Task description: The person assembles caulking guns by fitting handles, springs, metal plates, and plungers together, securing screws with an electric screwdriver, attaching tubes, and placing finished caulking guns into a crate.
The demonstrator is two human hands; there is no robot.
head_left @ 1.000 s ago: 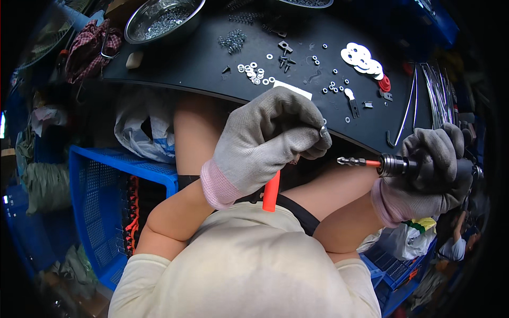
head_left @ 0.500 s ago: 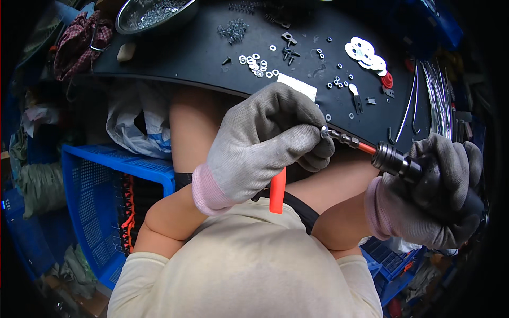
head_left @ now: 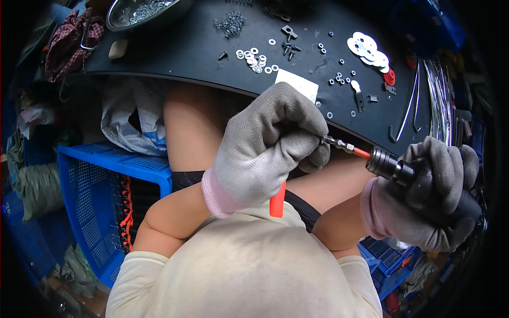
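Note:
My right hand (head_left: pixel 432 199), in a grey glove, is wrapped round a black power screwdriver (head_left: pixel 389 167). Its red-banded bit (head_left: pixel 344 146) points left and meets the fingertips of my left hand (head_left: pixel 270 146). That hand, also gloved, is closed in a pinch. A flat red handle (head_left: pixel 277 204) sticks out below its palm, and the rest of the held part is hidden behind the fingers. Whatever lies at the bit's tip is mostly covered by thumb and forefinger.
On the black table (head_left: pixel 175 58) lie washers (head_left: pixel 255 61), nuts (head_left: pixel 339 79), springs (head_left: pixel 230 24), screws (head_left: pixel 289 49) and white discs (head_left: pixel 366 47). A metal bowl (head_left: pixel 175 11) stands far left, metal rods (head_left: pixel 440 100) at right. A blue crate (head_left: pixel 87 212) sits left of my legs.
The screw head that showed at the bit's tip is now mostly hidden by my left fingers. Both hands have shifted slightly; the bit remains at the left fingertips.

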